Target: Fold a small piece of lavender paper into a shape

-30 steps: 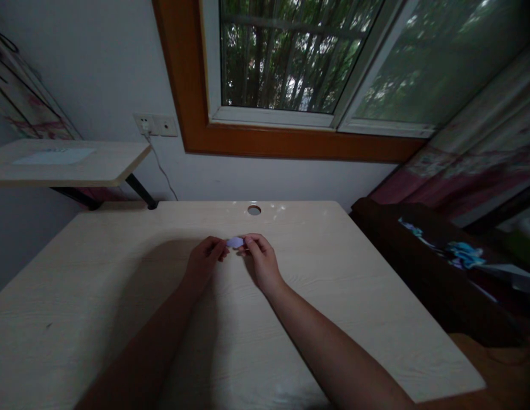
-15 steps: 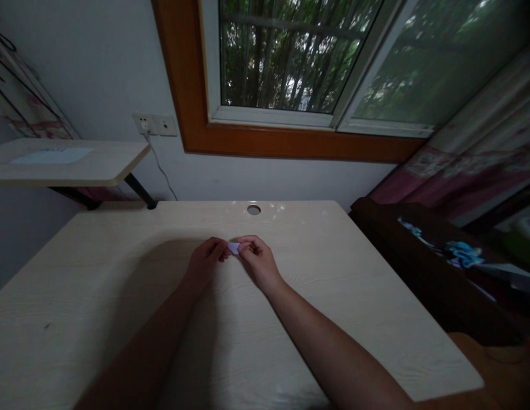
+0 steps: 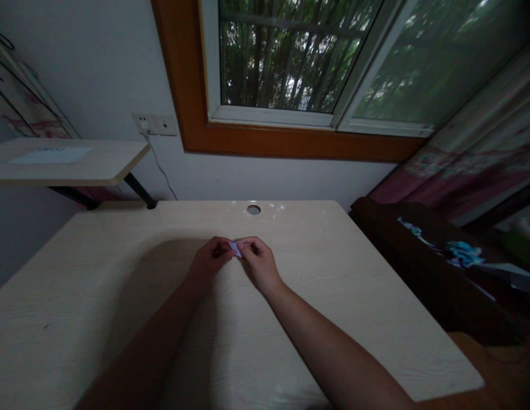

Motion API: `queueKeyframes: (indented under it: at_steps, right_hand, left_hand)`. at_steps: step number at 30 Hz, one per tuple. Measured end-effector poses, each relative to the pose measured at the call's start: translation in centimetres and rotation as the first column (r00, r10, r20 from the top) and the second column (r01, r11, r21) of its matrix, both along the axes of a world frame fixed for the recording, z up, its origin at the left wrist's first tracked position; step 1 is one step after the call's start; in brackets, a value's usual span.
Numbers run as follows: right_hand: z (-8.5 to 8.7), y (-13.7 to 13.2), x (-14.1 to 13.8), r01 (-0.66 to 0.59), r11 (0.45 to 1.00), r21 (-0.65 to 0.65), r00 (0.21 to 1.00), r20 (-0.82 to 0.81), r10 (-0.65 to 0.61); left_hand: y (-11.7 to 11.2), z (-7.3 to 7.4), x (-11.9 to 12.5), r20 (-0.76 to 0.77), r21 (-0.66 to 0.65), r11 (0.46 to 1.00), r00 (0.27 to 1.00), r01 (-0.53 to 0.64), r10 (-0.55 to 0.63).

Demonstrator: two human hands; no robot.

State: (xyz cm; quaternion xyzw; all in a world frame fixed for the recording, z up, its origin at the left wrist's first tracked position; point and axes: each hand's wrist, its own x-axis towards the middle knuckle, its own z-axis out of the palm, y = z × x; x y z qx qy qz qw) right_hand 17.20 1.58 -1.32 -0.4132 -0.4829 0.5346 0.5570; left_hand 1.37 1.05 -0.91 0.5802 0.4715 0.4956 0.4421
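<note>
A small pale purple piece of paper [image 3: 235, 247] is pinched between both my hands over the middle of a light wooden desk [image 3: 98, 285]. My left hand [image 3: 210, 259] has its fingers curled and grips the paper's left side. My right hand [image 3: 257, 261] is closed on its right side, fingertips meeting those of the left. Most of the paper is hidden by my fingers.
A round cable hole [image 3: 253, 209] lies near the desk's far edge. A side shelf [image 3: 68, 162] stands at the left, with a wall socket [image 3: 154, 123] and cord behind. A window is ahead. Dark furniture [image 3: 418, 267] with coloured items stands to the right.
My hands have drawn closer together and the paper shows smaller, more covered by my fingers than a second ago.
</note>
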Motion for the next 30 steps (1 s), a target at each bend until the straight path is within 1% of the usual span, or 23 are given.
queueKeyframes:
  at_steps: [2, 5, 7, 11, 13, 20, 23, 27, 30]
  right_hand:
    - [0.04, -0.06, 0.03, 0.039, 0.999, 0.015, 0.999, 0.026, -0.039]
    - [0.04, -0.12, 0.12, 0.080, 0.996, 0.049, 0.994, 0.075, -0.083]
    - [0.01, -0.12, 0.17, 0.081, 0.995, 0.061, 0.992, 0.097, -0.087]
    - [-0.01, -0.15, 0.15, 0.083, 0.995, 0.058, 0.988, 0.127, -0.090]
    - [0.02, -0.20, 0.09, 0.094, 0.994, 0.055, 0.987, 0.127, -0.100]
    - [0.16, -0.48, 0.05, 0.092, 0.992, 0.081, 0.987, 0.126, -0.102]
    - [0.20, -0.55, 0.09, 0.087, 0.992, 0.094, 0.986, 0.136, -0.099]
    - [0.24, -0.64, 0.15, 0.066, 0.993, 0.102, 0.987, 0.142, -0.080]
    - [0.15, -0.64, 0.18, 0.068, 0.992, 0.107, 0.980, 0.178, -0.087]
  left_hand:
    - [-0.16, -0.08, 0.21, 0.009, 0.017, 1.000, 1.000, -0.001, 0.001]
    - [-0.45, -0.15, 0.54, 0.029, 0.019, 0.999, 0.999, 0.030, -0.031]
    - [-0.60, -0.11, 0.71, 0.012, 0.022, 0.999, 1.000, 0.029, -0.029]
    - [-0.73, 0.29, 0.86, -0.034, 0.069, 0.997, 0.999, -0.023, 0.026]
    - [-0.72, 0.44, 0.84, -0.036, 0.080, 0.996, 0.999, -0.028, 0.031]
    - [-0.36, -0.14, 0.53, -0.027, 0.091, 0.995, 0.999, -0.039, 0.042]
    - [-0.42, -0.07, 0.57, -0.033, 0.091, 0.995, 0.998, -0.048, 0.051]
    - [-0.68, 0.10, 0.69, -0.100, 0.120, 0.992, 0.994, -0.023, 0.035]
    - [-0.70, -0.05, 0.65, -0.157, 0.162, 0.986, 0.986, -0.027, 0.053]
